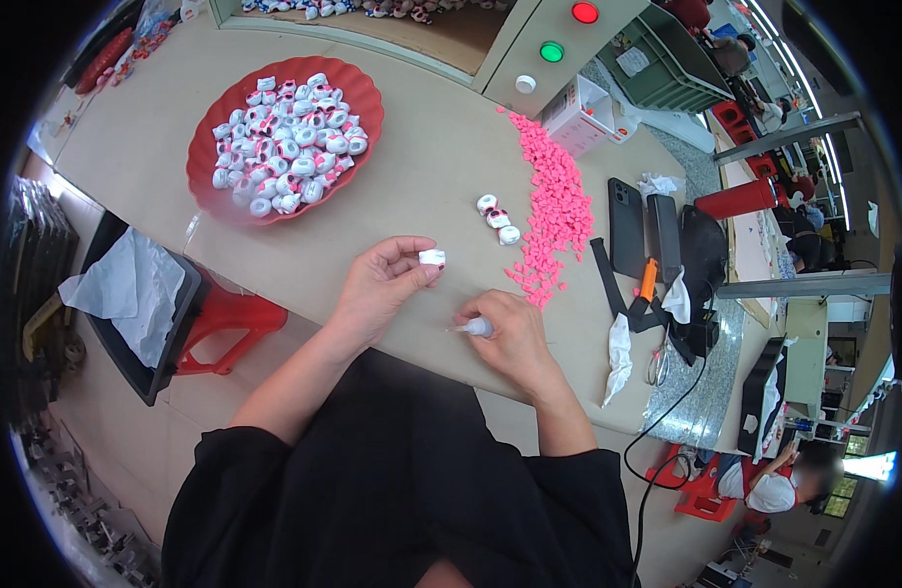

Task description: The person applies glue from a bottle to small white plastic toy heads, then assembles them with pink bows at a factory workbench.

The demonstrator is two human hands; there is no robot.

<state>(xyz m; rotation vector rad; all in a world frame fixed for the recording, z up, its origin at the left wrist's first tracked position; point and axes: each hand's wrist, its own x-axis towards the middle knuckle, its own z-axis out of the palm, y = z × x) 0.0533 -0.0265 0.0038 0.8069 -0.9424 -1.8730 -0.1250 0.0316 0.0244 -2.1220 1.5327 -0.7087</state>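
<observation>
Between the thumb and fingertips of my left hand (382,282) is a small white figure piece (432,257), held above the table edge. My right hand (517,338) wraps round a small pale squeeze bottle (479,326), its thin nozzle pointing left and apart from the piece. Just beyond my hands, a short row of white-and-pink pieces (498,219) lies on the table (421,147). To their right spreads a long pile of small bright pink bits (559,201). Many similar white-and-pink pieces fill a red scalloped bowl (369,116) at the far left.
At right lie a black phone (624,227), an orange-handled tool (649,278), crumpled tissue (618,363) and a black cable (674,410). A white box (578,116) stands by a cabinet with buttons (539,73). Left of me, a black tray (171,333) rests on a red stool (230,328).
</observation>
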